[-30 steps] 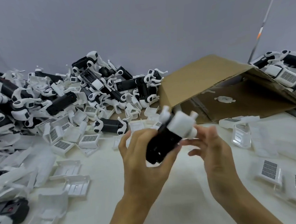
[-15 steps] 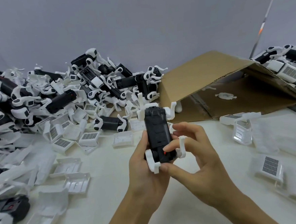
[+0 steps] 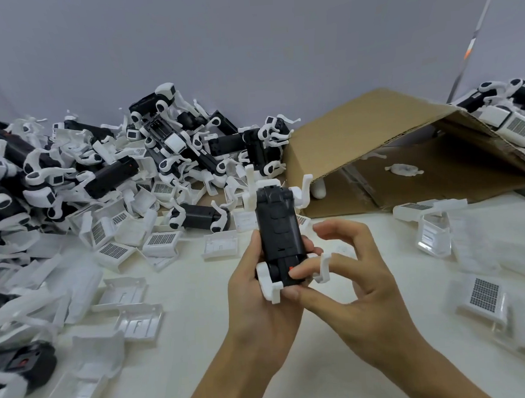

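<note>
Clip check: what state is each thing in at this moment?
toy dog, lifted, legs splayed.
left grip, wrapped round the toy dog's body.
right grip, pinching the toy dog's near end, forefinger at the orange tab.
cardboard box, tipped on its side, open toward the camera.
toy pile, heaped loose at the left.
white covers, scattered loose.

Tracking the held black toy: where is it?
Centre of the head view: black toy in the left hand, right hand pinching its near end, before the cardboard box.
</note>
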Demonstrator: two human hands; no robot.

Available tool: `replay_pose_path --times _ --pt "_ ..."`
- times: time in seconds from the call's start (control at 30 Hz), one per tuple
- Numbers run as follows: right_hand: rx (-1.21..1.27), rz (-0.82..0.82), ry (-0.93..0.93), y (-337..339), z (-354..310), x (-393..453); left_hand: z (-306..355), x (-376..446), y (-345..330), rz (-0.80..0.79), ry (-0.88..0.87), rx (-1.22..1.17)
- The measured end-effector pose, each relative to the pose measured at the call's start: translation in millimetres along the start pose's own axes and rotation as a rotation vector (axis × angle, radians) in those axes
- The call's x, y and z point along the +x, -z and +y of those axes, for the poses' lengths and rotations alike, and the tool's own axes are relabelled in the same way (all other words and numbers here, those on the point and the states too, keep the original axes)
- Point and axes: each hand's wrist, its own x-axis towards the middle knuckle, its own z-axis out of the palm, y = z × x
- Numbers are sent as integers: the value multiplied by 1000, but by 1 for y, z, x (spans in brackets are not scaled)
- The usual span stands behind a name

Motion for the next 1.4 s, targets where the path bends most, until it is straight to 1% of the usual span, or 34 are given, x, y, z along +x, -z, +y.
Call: replay_pose_path --times 0.07,0.17,0.27,0.4,0.5,0.7,0.77,0.83,0.87,0.93,1.0,1.07,1.1,1.13,1.17,1.2,1.23,1.27,1.3,1.33,1.37,1.4 --pt "-19 22 -13 -1 1 0 -1 1 1 9 -4 -4" --pt "-2 -2 -26 -1 2 -1 -2 1 0 14 -16 6" --pt "23 -34 -37 0 2 0 -1 0 -1 -11 -15 0" --pt "40 -17 -19 -1 0 -1 -1 0 0 -41 13 -51" --pt "73 -27 -44 0 -1 -1 -1 0 0 -45 19 -37" --pt "-45 1 -95 0 0 0 -1 4 5 -5 25 -69" --pt "2 -26 -149 2 1 2 0 4 5 23 -6 -72" --pt "153 -25 -218 7 3 7 2 5 3 46 -61 -54" --pt "233 7 -260 10 6 9 3 6 3 82 -119 2" --pt "390 46 -343 16 8 13 5 11 5 204 -252 189" --pt "435 -28 -393 15 6 14 5 11 8 258 -325 414" --pt "359 -126 -448 8 2 12 3 10 7 191 -307 516" --pt "311 -137 -483 4 2 11 3 9 5 135 -265 523" --pt "283 -103 -525 2 3 11 4 9 3 105 -238 559" --pt "286 -39 -578 2 5 12 6 11 6 115 -246 630" --pt "314 29 -636 4 6 13 8 14 12 168 -297 721" --pt "342 82 -675 8 8 14 12 18 19 243 -388 830" --pt "356 120 -694 11 10 16 18 22 28 316 -475 997" --pt "369 145 -700 14 11 17 23 25 39 359 -528 1248" --pt "383 160 -700 15 11 18 26 30 53 367 -527 1498" --pt "391 164 -693 15 10 19 29 35 66 372 -476 1713" --pt "390 164 -689 15 9 19 29 39 75 379 -412 1865"
